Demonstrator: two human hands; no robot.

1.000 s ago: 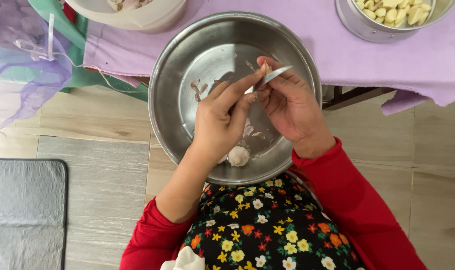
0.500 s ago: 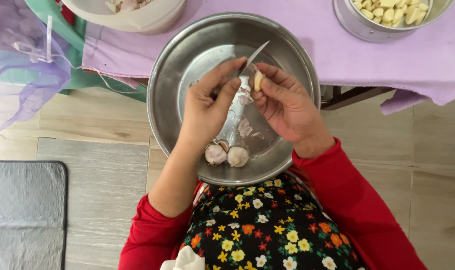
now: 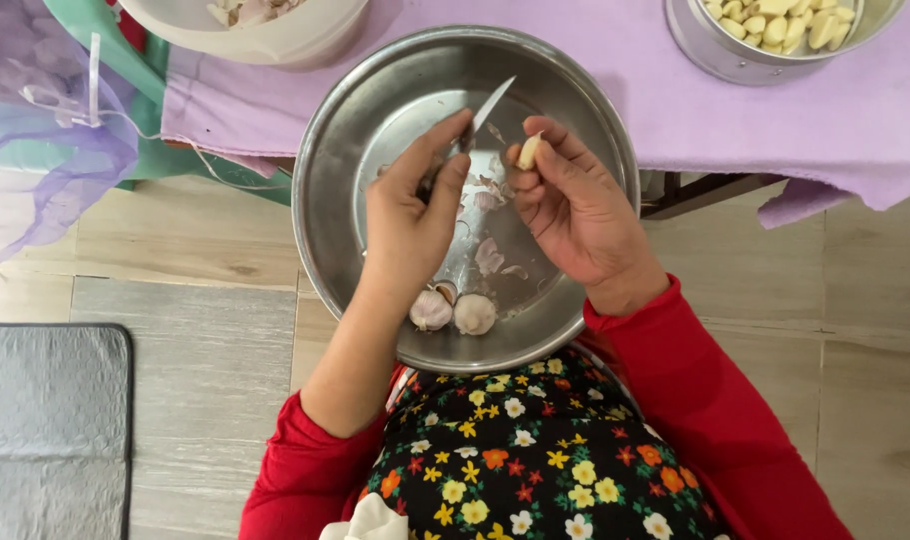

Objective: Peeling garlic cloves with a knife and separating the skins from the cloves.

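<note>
A wide metal basin [image 3: 375,100] rests on the person's lap, its far rim against the cloth-covered table [image 3: 625,80]; two garlic bulbs [image 3: 453,310] lie at its near edge (touching each other), with peel scraps [image 3: 490,255] just beyond them. Over the basin, the left hand [image 3: 410,215] holds a knife [image 3: 483,112] beside the right hand [image 3: 575,210], which pinches a garlic clove [image 3: 530,150]. On the table stand a bowl of peels [image 3: 275,30] to the left and a pot of peeled cloves [image 3: 775,30] to the right, well apart, and a mat [image 3: 45,430] lies on the floor at the left.

Your left hand [image 3: 410,215] hides the knife [image 3: 487,108] handle. At twelve and one o'clock, the frame's top edge cuts the cream bowl [image 3: 275,40] and the pot of peeled cloves [image 3: 775,40].
</note>
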